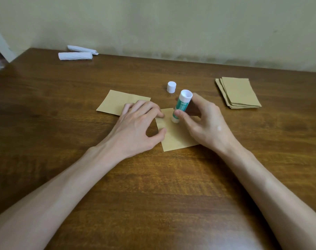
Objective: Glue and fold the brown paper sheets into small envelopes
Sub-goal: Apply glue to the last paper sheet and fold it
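The glue stick is uncapped; its white cap stands apart on the surface, just beyond it. The right hand pinches the stick between thumb and fingers, tilted, with its lower end down on the far part of a brown sheet lying at the middle of the surface. The left hand lies spread and gently arched, forefinger and thumb tip pressing the sheet's left edge, holding nothing. Its other fingers rest over a second sheet just to the left. A stack of sheets lies well apart to the right. Two white rolls lie at the far left edge. The stick's green label is too blurred to read.
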